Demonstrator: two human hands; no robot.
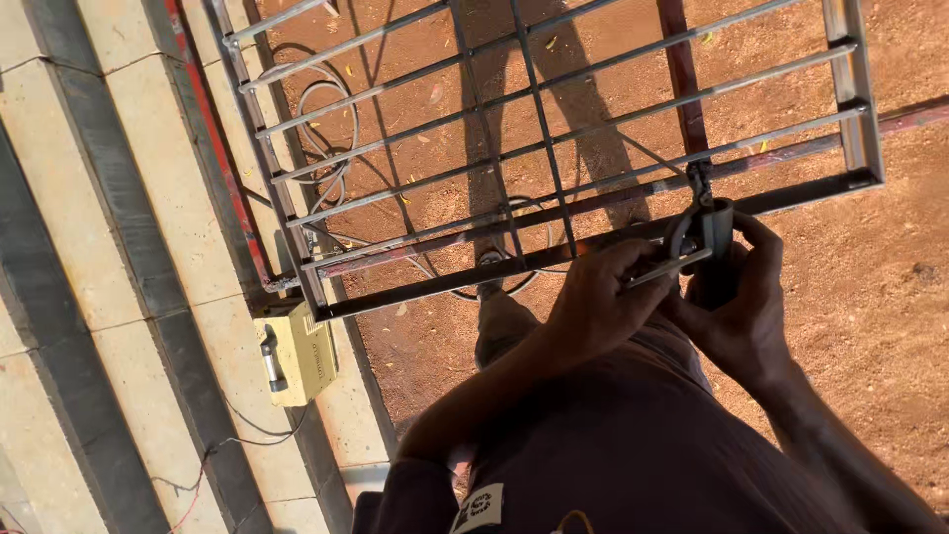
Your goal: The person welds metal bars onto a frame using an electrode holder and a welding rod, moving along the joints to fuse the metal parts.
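Observation:
A grey metal grille [554,119] of parallel bars in a rectangular frame stands in front of me over red earth. Both hands work at its near edge bar [811,195]. My left hand [598,302] pinches a thin metal rod [670,267] that points toward the bar. My right hand [743,311] is wrapped around a dark cylindrical clamp-like tool [714,240], whose tip touches the grille where a small wire loop [700,180] hangs. The two hands almost touch each other.
A yellow box-shaped machine [299,353] with a handle sits on the paved strip [148,247] at the left, thin wires trailing from it. Cable loops [331,129] lie on the earth under the grille. A red-painted bar [222,158] runs along the grille's left side. My foot [489,265] shows below the bars.

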